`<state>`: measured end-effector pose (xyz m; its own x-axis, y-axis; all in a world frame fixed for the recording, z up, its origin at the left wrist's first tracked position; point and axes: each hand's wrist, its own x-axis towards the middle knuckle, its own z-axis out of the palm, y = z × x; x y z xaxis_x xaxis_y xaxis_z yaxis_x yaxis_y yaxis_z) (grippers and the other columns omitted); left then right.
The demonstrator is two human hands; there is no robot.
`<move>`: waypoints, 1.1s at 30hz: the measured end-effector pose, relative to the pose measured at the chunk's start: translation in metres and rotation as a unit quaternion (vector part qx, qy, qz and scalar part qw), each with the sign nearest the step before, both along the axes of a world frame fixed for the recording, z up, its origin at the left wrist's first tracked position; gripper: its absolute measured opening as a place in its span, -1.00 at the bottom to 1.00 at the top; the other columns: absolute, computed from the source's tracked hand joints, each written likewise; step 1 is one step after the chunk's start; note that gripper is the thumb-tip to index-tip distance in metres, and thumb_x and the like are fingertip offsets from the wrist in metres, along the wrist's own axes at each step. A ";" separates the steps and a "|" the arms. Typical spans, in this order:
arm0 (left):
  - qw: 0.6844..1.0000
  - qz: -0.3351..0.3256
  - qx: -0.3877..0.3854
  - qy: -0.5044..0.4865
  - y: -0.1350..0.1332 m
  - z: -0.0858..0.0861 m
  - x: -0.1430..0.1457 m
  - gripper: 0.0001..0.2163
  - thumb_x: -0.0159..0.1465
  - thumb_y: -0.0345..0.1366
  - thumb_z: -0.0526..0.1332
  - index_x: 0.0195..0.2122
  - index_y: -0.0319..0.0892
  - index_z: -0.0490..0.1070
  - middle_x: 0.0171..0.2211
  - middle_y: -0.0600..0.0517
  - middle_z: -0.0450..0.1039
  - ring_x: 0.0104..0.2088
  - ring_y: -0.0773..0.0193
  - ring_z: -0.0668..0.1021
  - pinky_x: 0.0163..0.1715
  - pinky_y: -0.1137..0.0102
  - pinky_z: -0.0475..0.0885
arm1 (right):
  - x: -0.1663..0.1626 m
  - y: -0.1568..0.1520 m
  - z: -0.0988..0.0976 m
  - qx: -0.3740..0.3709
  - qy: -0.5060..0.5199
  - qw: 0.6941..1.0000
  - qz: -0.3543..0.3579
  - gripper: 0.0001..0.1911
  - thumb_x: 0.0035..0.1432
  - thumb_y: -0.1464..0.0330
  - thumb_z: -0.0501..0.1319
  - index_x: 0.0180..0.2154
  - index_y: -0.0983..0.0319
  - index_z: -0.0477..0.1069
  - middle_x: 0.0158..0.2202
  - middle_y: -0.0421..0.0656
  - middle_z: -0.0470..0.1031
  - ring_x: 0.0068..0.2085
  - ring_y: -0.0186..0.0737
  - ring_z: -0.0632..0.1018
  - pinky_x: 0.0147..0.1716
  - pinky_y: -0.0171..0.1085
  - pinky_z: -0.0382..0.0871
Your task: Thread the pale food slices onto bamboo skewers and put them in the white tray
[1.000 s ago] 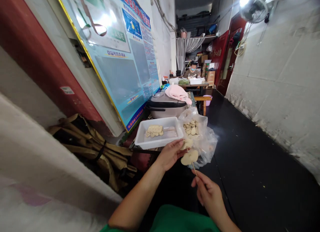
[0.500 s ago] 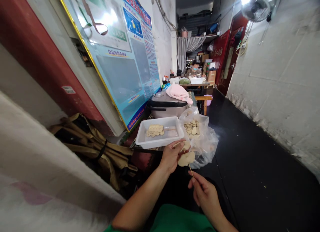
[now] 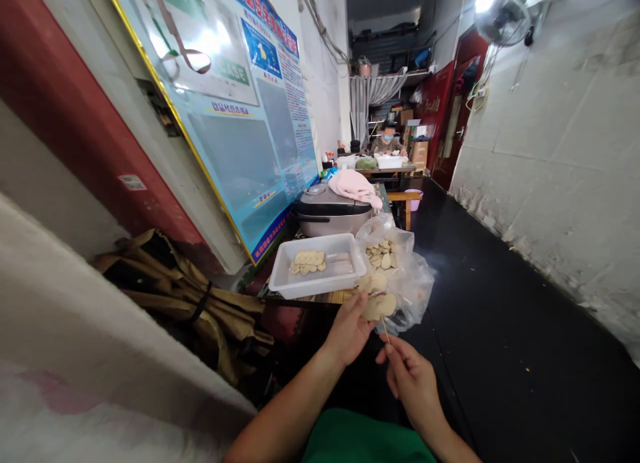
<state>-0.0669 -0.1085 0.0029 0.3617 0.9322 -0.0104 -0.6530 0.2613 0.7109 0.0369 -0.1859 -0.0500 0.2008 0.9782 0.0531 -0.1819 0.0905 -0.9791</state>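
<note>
Holding a loaded skewer btwn two hands, slices at the far end, bare stick near

Head view, the only one: the thin wooden skewer [image 3: 385, 330] is in front of the wearer's green top [image 3: 370, 440], just this side of the wooden table's near edge [image 3: 335, 296]. Long axis runs away from the body, far end leaning slightly L. Pale round slices, prob. potato [image 3: 381, 307], are at the far part; the bare length below points back toward the R side.

R hand [image 3: 413, 378] has that bare end pinched btwn thumb & forefinger, other fingers curled under. L hand [image 3: 349, 332] is beside the slices on their L, fingers bent round that edge & touching; whether it pinches or only steadies them, can't tell b/c the slices hide part of the grip.

Key relation, I'd judge: slices are at L hand, stick at R, so the two meet end-on along one line. L hand is also farther fwd, hence nearer both the white plastic tray [image 3: 277, 287] w/ its stacked slices [image 3: 308, 261], beyond & to the L, and the clear plastic bag [image 3: 419, 284] w/ loose slices [image 3: 381, 255], beyond & slightly R. R hand is nearer the body, well apart from the tray.
</note>
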 end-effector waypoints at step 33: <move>0.995 0.020 -0.044 0.089 -0.010 -0.013 0.013 -0.60 0.06 -0.04 0.30 -0.21 -0.27 0.45 -0.29 -0.12 0.52 -0.37 0.26 0.55 -0.51 0.49 0.40 | 0.003 -0.001 -0.008 -0.039 -0.002 0.999 0.025 -0.64 0.13 0.09 0.17 -0.41 0.27 0.42 -0.80 -0.35 0.27 -0.79 -0.48 0.17 -0.81 -0.49 -0.02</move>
<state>-0.0541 -0.1183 -0.0098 0.3101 0.9385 -0.1522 -0.5300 0.3035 0.7918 0.0395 -0.1872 -0.0583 0.1525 0.9881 -0.0222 -0.1808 0.0058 -0.9835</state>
